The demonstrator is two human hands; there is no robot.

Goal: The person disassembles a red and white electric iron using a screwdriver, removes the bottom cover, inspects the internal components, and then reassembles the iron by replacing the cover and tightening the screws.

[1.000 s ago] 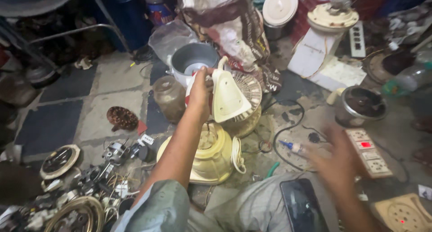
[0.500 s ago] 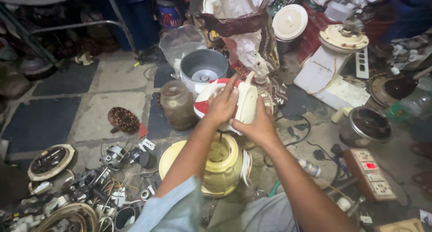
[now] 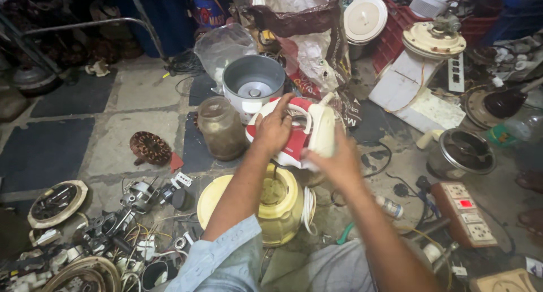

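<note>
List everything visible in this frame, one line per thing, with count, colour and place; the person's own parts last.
Clothes iron: one, red and white, centre, held above the floor.
Cream plastic part: one, at the iron's right side.
Yellow appliance base: one, on the floor under the arms.
Cooker pot: one, grey-white, behind the iron.
Glass jar: one, brownish, left of the pot.
Power strip: one, tan, right floor.
Metal pot: one, steel, right.
Round lid: one, white, top.
Motor parts and wires: many, lower left.
Left hand: on the iron's handle.
Right hand: blurred, gripping the cream part.
</note>
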